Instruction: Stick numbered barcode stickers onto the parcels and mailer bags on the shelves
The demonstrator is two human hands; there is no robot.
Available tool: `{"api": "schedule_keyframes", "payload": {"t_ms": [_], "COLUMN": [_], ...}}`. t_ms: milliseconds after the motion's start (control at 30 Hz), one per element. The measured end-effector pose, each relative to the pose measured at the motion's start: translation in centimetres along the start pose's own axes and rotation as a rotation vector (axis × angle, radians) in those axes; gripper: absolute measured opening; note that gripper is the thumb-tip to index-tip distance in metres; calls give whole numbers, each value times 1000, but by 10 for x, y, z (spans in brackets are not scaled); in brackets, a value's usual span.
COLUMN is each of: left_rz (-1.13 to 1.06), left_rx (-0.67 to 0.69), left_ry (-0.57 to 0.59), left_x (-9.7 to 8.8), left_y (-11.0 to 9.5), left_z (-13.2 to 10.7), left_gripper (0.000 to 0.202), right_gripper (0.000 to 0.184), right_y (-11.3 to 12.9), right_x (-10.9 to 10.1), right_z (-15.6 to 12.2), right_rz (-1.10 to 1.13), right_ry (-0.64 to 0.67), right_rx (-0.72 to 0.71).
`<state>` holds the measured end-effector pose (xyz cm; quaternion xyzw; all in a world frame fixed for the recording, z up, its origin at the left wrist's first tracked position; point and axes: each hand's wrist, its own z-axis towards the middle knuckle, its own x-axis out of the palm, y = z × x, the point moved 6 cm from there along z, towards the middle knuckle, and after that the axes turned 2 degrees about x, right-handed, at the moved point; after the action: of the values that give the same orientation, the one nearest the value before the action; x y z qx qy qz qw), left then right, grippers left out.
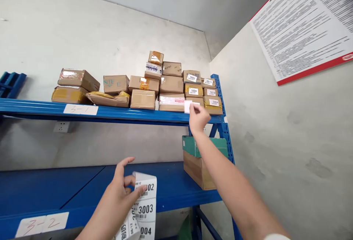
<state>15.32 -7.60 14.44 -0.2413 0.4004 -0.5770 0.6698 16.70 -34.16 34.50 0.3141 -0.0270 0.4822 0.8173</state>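
Note:
My left hand is low in the view, fingers closed on a strip of white number labels that hangs down from it and reads 3003 and 3004. My right hand reaches up to the top blue shelf, pinching a small white label against the front of a taped cardboard parcel. To the right of that parcel, several small boxes carry white number labels such as 1004 and 5004.
More brown parcels lie along the top shelf, marked 3-1. The lower shelf, marked 3-2, holds a green-topped carton at its right end. A wall with a printed poster closes the right side.

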Motion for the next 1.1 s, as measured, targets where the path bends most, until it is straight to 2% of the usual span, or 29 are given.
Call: {"api": "schedule_keyframes", "payload": {"t_ms": [33,100,133,200,267,367,433,500,533,567,633,700,767,833,967,1100], "left_rz": [33,80,95,96,82,141,236,295,298,284,207,116,29,-64,-258,-279], "left_rx": [24,44,37,-14,-64,-32,74,174,202,208,191,143,116,127,153,179], "left_ry": [-15,-3,6,18,37,2,-110,-200,-206,-184,-110,-76,-87,-85,-72,-141], "left_x": [-1,1,3,3,2,-7,-17,-23,-22,-19,-10,-1,6,15,32,34], "left_y": [-6,-15,-18,-21,-24,-35,-48,-61,-66,-68,-71,-70,-69,-69,-72,-75], "left_z": [5,13,17,21,24,30,35,41,45,49,56,61,65,68,79,102], "left_gripper": [75,62,57,52,47,40,40,38,36,34,30,30,32,32,29,31], "right_gripper": [21,24,26,28,24,26,36,44,43,36,21,13,18,22,22,14], "right_y": [19,41,43,33,22,16,16,15,15,16,13,3,-11,-20,-21,-12], "right_x": [6,33,51,79,90,83,74,70,66,60,47,39,38,38,33,34], "right_z": [18,34,35,34,28,5,-24,-70,-94,-110,-123,-120,-113,-102,-79,-69], "right_rz": [-98,-342,-465,-615,-642,-446,-133,168,223,214,163,152,188,205,216,144], "right_ry": [-57,5,92,275,333,391,635,1051,1218,1253,1145,1017,997,964,799,744], "right_rx": [-269,-699,-848,-958,-962,-831,-611,-321,-220,-194,-194,-114,31,89,43,-81]}}
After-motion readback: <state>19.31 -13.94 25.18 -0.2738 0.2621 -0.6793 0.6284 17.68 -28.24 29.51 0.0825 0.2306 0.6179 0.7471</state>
